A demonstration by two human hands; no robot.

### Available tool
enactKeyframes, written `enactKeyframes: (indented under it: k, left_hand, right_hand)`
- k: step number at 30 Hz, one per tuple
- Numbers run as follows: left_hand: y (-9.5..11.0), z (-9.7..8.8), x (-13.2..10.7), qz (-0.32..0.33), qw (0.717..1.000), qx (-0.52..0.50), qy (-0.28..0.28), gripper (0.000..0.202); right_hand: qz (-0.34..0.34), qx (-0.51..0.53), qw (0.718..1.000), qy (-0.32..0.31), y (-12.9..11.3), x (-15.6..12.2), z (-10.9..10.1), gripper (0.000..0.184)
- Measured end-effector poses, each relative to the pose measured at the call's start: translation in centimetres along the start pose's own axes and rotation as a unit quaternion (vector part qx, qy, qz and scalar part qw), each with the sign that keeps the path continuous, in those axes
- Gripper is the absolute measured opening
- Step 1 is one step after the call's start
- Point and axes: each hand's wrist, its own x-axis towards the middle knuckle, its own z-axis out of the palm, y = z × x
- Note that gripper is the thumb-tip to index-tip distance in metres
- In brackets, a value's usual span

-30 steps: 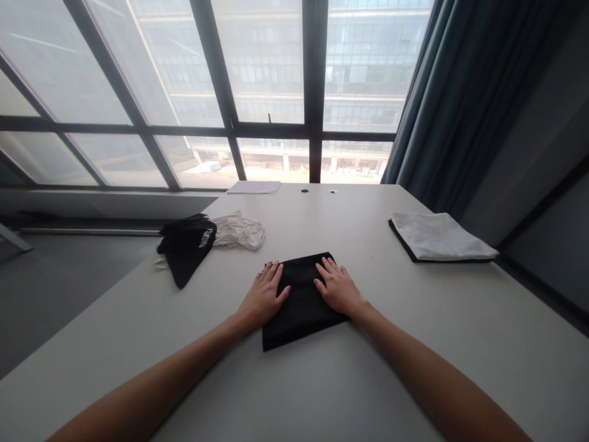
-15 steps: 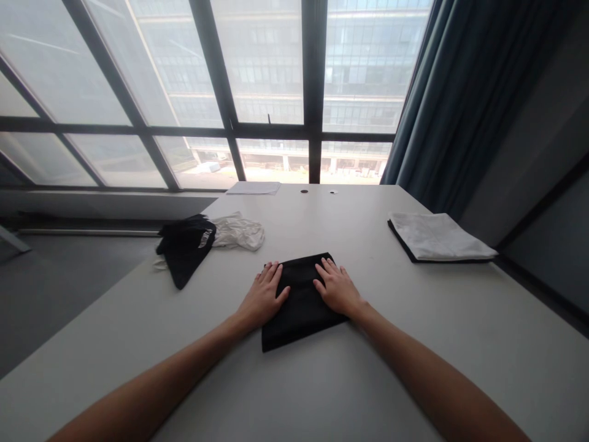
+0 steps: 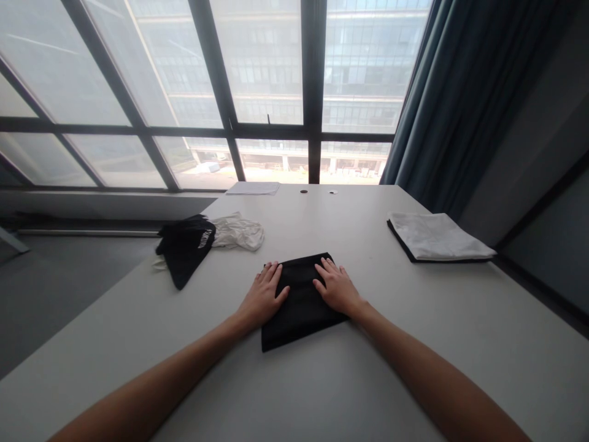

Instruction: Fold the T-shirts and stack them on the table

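Observation:
A folded black garment [image 3: 299, 307] lies in the middle of the white table [image 3: 322, 380]. My left hand [image 3: 264, 296] rests flat on its left edge, fingers stretched out and open. My right hand [image 3: 337, 287] lies flat on its right side, fingers spread and open. Neither hand holds anything; both palms press down on the cloth.
A crumpled black garment [image 3: 185, 247] and a crumpled white one [image 3: 239, 231] lie at the table's left edge. A folded white-over-black stack [image 3: 437, 237] sits at the right. Paper [image 3: 254, 188] lies at the far edge by the window. A dark curtain [image 3: 455, 92] hangs on the right.

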Motion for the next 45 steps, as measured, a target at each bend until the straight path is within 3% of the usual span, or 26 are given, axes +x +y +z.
enactKeyframes:
  k: [6,10,13,16,18,22,25,27,30,32,34,37,40,45]
  left_hand:
    - [-0.3,-0.6,0.3,-0.012,0.992,-0.104,0.074,0.053]
    - [-0.6,-1.9,0.1,-0.099,0.964,-0.219,0.112,0.051]
    - [-0.7,-3.9,-1.3,-0.184,0.914,-0.357,0.052,0.06]
    - [-0.4,-6.2,-3.3,-0.266,0.832,-0.486,-0.032,0.066]
    - [0.2,-7.5,-4.4,-0.293,0.788,-0.537,-0.074,0.066]
    - [1.5,-8.6,-4.8,-0.296,0.75,-0.579,-0.119,0.073]
    - [2.6,-8.5,-4.1,-0.303,0.74,-0.588,-0.12,0.081]
    - [3.5,-8.2,-3.5,-0.293,0.754,-0.573,-0.129,0.081]
    - [4.7,-7.4,-2.8,-0.25,0.814,-0.513,-0.111,0.07]
    - [5.3,-6.7,-2.4,-0.215,0.857,-0.463,-0.077,0.061]
    - [5.7,-6.0,-1.9,-0.198,0.869,-0.449,-0.062,0.06]
    - [6.2,-5.2,-0.9,-0.211,0.817,-0.531,-0.078,0.066]
    - [7.2,-4.8,0.6,-0.242,0.757,-0.599,-0.095,0.069]
    - [11.0,-4.5,4.5,-0.215,0.741,-0.629,-0.096,0.078]
  right_hand:
    - [0.039,0.054,0.993,0.094,0.4,0.6,-1.1,0.048]
    - [0.107,0.063,0.988,0.096,1.2,0.6,-1.8,0.048]
    - [0.139,0.081,0.985,0.056,2.2,0.3,-2.4,0.049]
    - [0.174,0.137,0.975,0.021,3.1,-0.3,-3.0,0.046]
    - [0.208,0.209,0.955,0.002,3.3,-0.7,-3.5,0.038]
    - [0.256,0.362,0.894,-0.061,3.2,-1.7,-4.7,0.012]
    - [0.254,0.429,0.861,-0.105,2.9,-2.7,-5.7,0.011]
    - [0.239,0.466,0.845,-0.112,2.9,-3.6,-6.2,0.021]
    - [0.217,0.526,0.815,-0.107,2.8,-5.2,-6.2,0.054]
    - [0.209,0.555,0.798,-0.107,2.9,-6.1,-5.7,0.066]
    - [0.196,0.578,0.787,-0.091,3.1,-6.7,-5.2,0.069]
    - [0.16,0.608,0.776,-0.052,3.9,-7.1,-5.0,0.071]
    - [0.148,0.624,0.767,-0.027,5.3,-7.2,-6.3,0.072]
    - [0.164,0.623,0.765,0.022,8.8,-7.7,-10.6,0.077]
